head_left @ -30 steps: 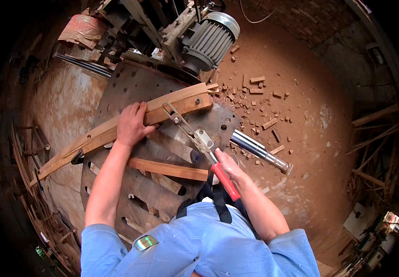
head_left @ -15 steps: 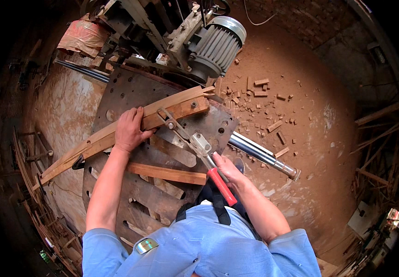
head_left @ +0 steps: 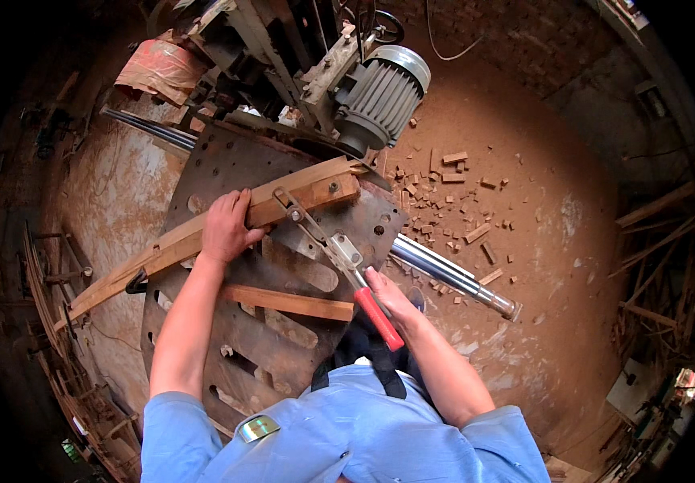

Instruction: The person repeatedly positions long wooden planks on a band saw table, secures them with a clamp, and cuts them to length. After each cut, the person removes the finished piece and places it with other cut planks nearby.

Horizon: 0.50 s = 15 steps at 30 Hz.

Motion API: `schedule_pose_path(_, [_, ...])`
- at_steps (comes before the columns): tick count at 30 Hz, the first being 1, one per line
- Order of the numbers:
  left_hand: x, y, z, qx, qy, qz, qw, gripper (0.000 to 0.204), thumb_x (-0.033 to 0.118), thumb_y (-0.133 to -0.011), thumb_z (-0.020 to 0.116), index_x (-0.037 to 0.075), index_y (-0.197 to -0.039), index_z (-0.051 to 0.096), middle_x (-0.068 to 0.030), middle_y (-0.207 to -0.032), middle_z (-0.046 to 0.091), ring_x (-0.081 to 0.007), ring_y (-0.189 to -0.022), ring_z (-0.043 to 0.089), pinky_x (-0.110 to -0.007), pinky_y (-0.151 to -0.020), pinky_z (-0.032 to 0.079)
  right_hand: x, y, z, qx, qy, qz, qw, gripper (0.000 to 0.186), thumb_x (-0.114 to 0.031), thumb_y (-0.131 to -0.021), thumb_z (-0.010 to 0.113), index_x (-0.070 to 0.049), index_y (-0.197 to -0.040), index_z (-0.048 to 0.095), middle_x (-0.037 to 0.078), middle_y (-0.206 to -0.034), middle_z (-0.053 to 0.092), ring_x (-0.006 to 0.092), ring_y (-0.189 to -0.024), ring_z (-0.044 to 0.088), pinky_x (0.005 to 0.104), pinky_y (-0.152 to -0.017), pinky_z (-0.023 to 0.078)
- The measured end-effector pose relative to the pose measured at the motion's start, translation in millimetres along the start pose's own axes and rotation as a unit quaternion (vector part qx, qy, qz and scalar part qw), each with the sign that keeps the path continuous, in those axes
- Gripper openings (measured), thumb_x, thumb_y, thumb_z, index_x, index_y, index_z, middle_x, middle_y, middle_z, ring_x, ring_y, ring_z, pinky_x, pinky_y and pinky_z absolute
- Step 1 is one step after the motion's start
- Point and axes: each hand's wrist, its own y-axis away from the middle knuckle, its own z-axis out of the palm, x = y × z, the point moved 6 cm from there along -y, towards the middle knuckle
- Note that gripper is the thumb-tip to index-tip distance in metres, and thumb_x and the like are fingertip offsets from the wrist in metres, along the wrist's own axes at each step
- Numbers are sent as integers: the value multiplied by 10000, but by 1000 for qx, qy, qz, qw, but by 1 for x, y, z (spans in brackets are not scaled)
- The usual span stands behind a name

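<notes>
A long, slightly curved wooden piece (head_left: 275,196) lies slantwise across a dark slotted metal table (head_left: 194,173). My left hand (head_left: 228,227) grips it near the middle, fingers over the top and thumb at the near edge. A metal toggle clamp (head_left: 342,248) with a red handle (head_left: 379,319) reaches over the wood's right part. Beside that handle, my right hand (head_left: 391,296) is closed at the clamp's lever, thumb up; its other fingers are mostly hidden. Nearer to me, a shorter wooden strip (head_left: 291,303) lies on the table.
A machine with a grey ribbed motor (head_left: 383,95) stands at the table's far edge. Steel rails (head_left: 452,270) stick out to the right, with more at far left. Several wood offcuts (head_left: 453,177) litter the dusty floor. Timber strips (head_left: 657,205) are piled along the right side.
The table, clamp and both wood pieces appear slightly further left against the motor and rails. My right hand has shifted left with the clamp. Both hands keep their places.
</notes>
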Motion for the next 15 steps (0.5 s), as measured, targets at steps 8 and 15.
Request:
schedule_pose_path(8, [-5, 0, 0, -23, 34, -39, 998, 754, 300, -565, 823, 23, -1199, 524, -150, -1078, 559, -346, -1015, 543, -425, -899, 443, -1, 7, 0, 5, -9, 12, 1000, 533, -527, -958, 476, -36, -1148, 560, 31, -955, 612, 103, -786, 560, 263, -662, 489])
schedule_pose_path(15, [-3, -6, -11, -16, 54, -63, 996, 748, 362, -582, 823, 24, -1187, 542, -151, -1097, 569, -352, -1022, 541, -439, -908, 434, -3, 17, -5, 44, 60, 72, 995, 548, -558, -946, 473, -39, -1103, 548, 32, -879, 594, 106, -724, 553, 266, -630, 487])
